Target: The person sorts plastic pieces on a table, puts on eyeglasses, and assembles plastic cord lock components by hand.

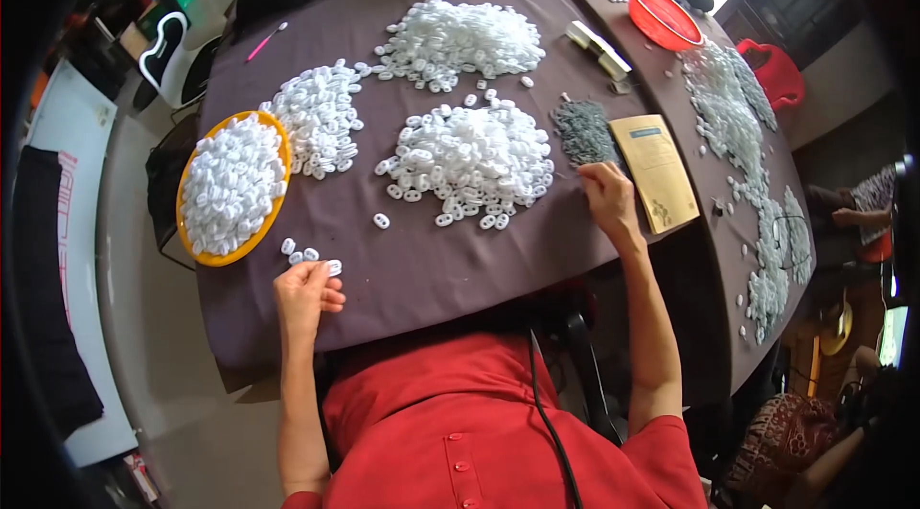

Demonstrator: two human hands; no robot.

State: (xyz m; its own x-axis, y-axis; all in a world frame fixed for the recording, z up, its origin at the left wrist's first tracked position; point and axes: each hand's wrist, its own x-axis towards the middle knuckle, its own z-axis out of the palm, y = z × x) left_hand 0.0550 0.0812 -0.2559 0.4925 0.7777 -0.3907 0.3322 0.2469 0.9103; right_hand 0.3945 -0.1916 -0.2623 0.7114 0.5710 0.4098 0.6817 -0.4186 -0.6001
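Note:
Near the table's front edge my left hand [305, 296] pinches a small white oval plastic piece [333, 267] with two holes between thumb and fingers. Several like pieces [297, 252] lie just beyond it, next to an orange-rimmed tray [281, 185] heaped with white pieces. My right hand [609, 197] is at the near edge of a pile of small grey parts [586, 130], its fingers pressed together. Whether anything is between those fingers is too small to make out. Two large heaps of white pieces [470, 159] lie between my hands and farther back.
A tan booklet [655, 173] lies right of the grey pile. Behind it are a pale box-like item [599, 49] and a red basin [664, 16]. More pieces [719, 102] cover the right-hand table. A pink stick [266, 41] rests at the far left. People sit at the right.

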